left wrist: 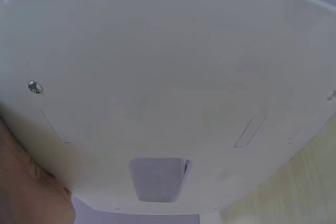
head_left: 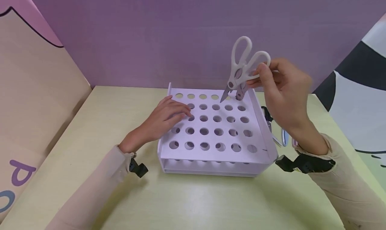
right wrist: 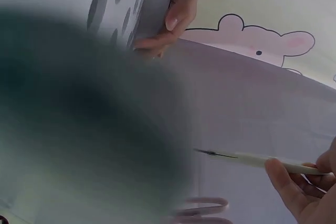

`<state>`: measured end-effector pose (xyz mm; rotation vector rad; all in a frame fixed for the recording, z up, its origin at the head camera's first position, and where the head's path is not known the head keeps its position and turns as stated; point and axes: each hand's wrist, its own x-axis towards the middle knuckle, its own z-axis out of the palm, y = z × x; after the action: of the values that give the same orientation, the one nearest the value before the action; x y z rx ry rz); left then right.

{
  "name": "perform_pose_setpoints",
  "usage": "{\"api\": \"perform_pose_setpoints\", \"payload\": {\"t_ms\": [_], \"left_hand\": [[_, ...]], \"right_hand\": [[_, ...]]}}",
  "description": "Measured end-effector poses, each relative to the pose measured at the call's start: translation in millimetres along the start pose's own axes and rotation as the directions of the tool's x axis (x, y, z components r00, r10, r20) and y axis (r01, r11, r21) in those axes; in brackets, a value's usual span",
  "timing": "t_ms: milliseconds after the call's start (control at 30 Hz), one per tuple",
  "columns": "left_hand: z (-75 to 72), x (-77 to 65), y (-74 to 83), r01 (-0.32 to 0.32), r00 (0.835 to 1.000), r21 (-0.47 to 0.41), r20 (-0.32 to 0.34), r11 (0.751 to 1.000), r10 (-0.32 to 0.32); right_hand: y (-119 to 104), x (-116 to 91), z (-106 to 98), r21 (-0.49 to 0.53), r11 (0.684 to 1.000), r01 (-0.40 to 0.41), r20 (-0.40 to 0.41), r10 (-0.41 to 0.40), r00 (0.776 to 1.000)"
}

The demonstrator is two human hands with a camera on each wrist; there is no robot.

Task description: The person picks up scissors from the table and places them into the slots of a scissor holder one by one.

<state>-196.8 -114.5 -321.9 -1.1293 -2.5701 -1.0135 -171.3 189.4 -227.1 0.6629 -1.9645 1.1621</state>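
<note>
Head | right hand (head_left: 286, 92): pinching white-handled scissors (head_left: 234, 71) by one loop, tips down, above far right part of rack (head_left: 197, 138) | left hand (head_left: 164, 118): fingers relaxed, resting on rack's left side | bench (head_left: 205, 200): black-handled tool (head_left: 266, 113) right of rack

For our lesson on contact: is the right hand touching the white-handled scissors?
Touching. The head view shows the right hand pinching the white-handled scissors by one handle, between thumb and fingers.
</note>
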Motion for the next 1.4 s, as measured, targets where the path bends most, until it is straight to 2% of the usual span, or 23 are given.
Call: {"api": "perform_pose_setpoints", "payload": {"t_ms": [167,367,600,833,1067,1233,1333,1400], "left_hand": [[-0.1,0.6,-0.7,0.002,1.000,-0.006,-0.002,1.000,-0.002],[-0.4,0.8,-3.4,0.011,1.000,0.001,-0.007,1.000,-0.011],[-0.8,0.9,-6.7,0.015,1.000,0.008,-0.011,1.000,-0.015],[1.6,4.2,-9.1,0.004,1.000,-0.002,-0.024,1.000,-0.004],[5.8,8.6,-7.8,0.000,1.000,-0.016,-0.021,1.000,0.000],[6.7,11.1,-7.4,-0.002,1.000,-0.024,-0.028,1.000,0.001],[7.2,12.1,-7.7,-0.004,1.000,-0.026,-0.025,1.000,0.003],[7.6,12.3,-8.2,-0.006,1.000,-0.026,-0.023,1.000,0.006]], "right_hand": [[9.6,3.9,0.2,-0.047,0.999,-0.027,0.072,0.030,0.997],[16.5,11.2,-0.7,-0.032,0.996,-0.080,0.092,0.083,0.992],[17.7,22.2,9.4,-0.024,0.994,-0.110,0.130,0.112,0.985],[24.8,35.9,17.1,-0.112,0.990,-0.080,0.211,0.103,0.972],[31.4,37.5,15.1,-0.090,0.992,-0.093,0.266,0.114,0.957],[30.4,34.6,11.9,-0.119,0.991,-0.055,0.287,0.087,0.954],[32.6,29.8,12.1,-0.182,0.981,-0.060,0.357,0.123,0.926],[35.7,27.2,12.9,-0.224,0.972,-0.072,0.433,0.165,0.886]]}}
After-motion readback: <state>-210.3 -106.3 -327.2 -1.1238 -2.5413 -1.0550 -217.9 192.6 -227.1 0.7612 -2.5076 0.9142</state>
